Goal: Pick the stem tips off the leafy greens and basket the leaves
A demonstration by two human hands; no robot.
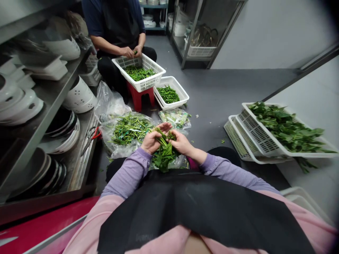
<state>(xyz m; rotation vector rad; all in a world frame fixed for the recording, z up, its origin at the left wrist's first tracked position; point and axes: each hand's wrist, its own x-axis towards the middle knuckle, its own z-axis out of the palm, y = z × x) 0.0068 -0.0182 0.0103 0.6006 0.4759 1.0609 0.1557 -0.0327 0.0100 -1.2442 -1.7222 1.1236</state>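
Note:
A bunch of leafy greens point(164, 155) hangs with its leaves down in front of my lap, stems pointing up. My left hand point(151, 141) is closed round the stems from the left, fingers curled behind them. From the right, my right hand point(182, 144) pinches at the stem ends with thumb and fingers; the exact grip is partly hidden. Just beyond my left hand, a clear plastic bag point(104, 123) lies open under a heap of cut green stems point(128, 128). Another clear bag with stems point(176, 118) lies past my hands.
A co-worker point(119, 28) sits opposite, hands over a white basket point(150, 82) of green pieces on a red stool point(139, 98). Beside it stands a white basket point(182, 93) of green peppers. Stacked baskets point(246, 132) hold leafy greens at right. Red-handled scissors point(91, 135) lie on the left shelf.

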